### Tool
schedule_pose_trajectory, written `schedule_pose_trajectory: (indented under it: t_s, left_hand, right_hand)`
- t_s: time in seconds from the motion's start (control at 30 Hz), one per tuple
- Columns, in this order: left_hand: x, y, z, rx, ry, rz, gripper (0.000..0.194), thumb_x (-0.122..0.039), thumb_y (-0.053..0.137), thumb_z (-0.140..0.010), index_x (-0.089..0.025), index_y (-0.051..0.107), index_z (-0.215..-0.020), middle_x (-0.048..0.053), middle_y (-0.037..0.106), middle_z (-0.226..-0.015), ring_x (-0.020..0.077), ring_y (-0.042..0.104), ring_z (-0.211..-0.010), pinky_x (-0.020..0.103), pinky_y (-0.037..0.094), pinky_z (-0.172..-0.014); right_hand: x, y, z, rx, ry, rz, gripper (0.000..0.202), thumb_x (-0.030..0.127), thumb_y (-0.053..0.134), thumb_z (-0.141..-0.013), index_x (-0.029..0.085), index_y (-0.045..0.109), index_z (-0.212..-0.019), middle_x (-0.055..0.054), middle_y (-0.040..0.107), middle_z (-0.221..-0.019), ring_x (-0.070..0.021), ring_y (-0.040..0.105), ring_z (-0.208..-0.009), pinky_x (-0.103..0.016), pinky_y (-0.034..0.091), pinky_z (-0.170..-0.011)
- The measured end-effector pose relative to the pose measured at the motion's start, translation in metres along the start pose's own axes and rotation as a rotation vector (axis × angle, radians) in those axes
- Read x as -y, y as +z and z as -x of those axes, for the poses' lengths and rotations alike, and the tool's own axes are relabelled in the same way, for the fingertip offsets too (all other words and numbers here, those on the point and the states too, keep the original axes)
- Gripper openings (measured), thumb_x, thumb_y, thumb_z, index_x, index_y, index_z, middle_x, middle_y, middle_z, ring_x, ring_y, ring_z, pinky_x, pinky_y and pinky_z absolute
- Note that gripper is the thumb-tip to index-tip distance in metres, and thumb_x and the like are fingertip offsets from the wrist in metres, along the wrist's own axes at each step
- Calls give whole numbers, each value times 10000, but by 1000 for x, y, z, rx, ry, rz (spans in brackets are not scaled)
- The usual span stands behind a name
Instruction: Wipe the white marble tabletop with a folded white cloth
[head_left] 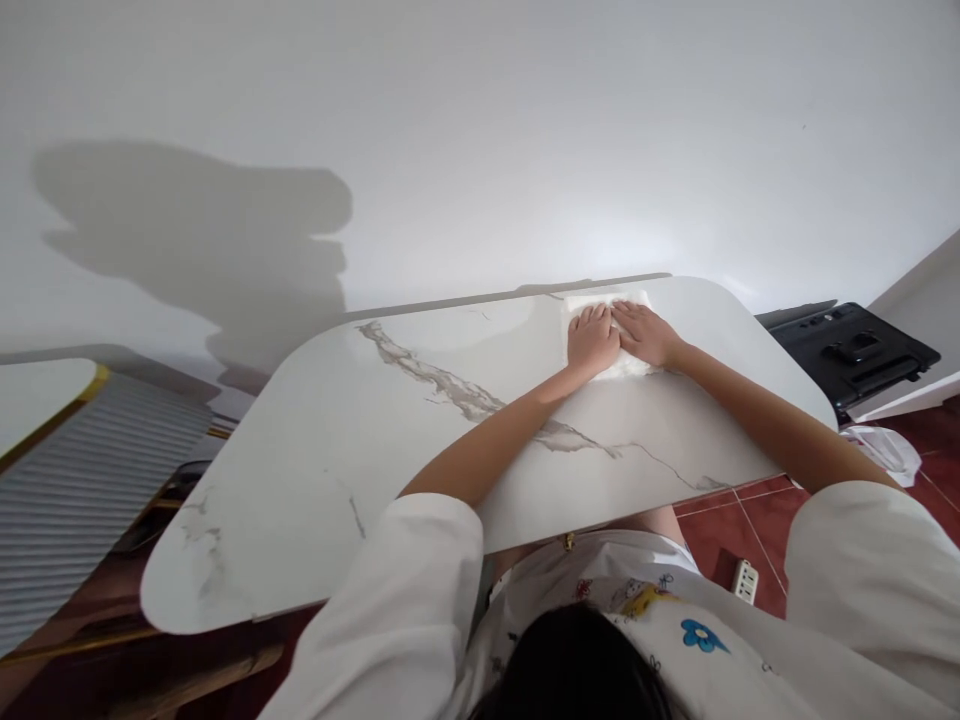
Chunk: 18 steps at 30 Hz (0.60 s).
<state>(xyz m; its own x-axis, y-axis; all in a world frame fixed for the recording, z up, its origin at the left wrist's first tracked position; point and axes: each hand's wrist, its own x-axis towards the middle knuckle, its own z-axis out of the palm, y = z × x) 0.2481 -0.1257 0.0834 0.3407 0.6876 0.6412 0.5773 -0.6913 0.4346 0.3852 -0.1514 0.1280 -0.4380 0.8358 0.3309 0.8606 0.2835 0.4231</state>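
Observation:
Toward the far right of a white marble-patterned table (300, 460) lies a folded white cloth (628, 367), which could be a wipe or a thick tissue. Both my hands rest on top of it, side by side and touching. My left hand (594, 340) lies flat on the cloth's left part, palm down, fingers pointing away from me. The fingers of my right hand (645, 334) stretch out over its right part, pointing left and away. The hands hide the middle of the cloth.
A white wall (480, 150) stands behind the table's far edge. To the right is a black case (855, 350) with a clear plastic bag (885, 452) beside it. A power strip (745, 581) lies on red floor tiles (769, 520). A ribbed grey cabinet (97, 490) stands left.

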Motion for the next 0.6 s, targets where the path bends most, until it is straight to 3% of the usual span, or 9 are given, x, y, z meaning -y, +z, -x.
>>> schedule_pose_trajectory:
  t_s: [0.3, 0.4, 0.6]
  left_hand:
    - [4, -25, 90, 85, -9, -11, 504, -200, 267, -895, -184, 383, -1385, 12, 324, -1488, 193, 240, -1382, 352, 192, -1131]
    - [6, -35, 122, 101, 11, 27, 510, -196, 283, -883, -185, 391, -1381, 15, 336, -1482, 190, 241, -1382, 359, 190, -1131]
    - [-12, -54, 175, 283, -62, 188, 580, -204, 338, -850, -158, 301, -1427, 34, 212, -1525, 220, 116, -1416, 421, 130, -1143]
  right_hand:
    - [93, -12, 57, -37, 39, 33, 593, 314, 282, -899, -37, 371, -1368, -214, 372, -1427, -313, 308, -1337, -440, 245, -1097]
    - [123, -13, 78, -70, 45, 13, 576, 316, 300, -895, 19, 371, -1383, -180, 396, -1421, -303, 314, -1337, -465, 260, -1096]
    - [152, -22, 127, -75, -18, -54, 568, 317, 316, -919, 13, 330, -1399, -188, 351, -1444, -281, 265, -1362, -467, 263, -1104]
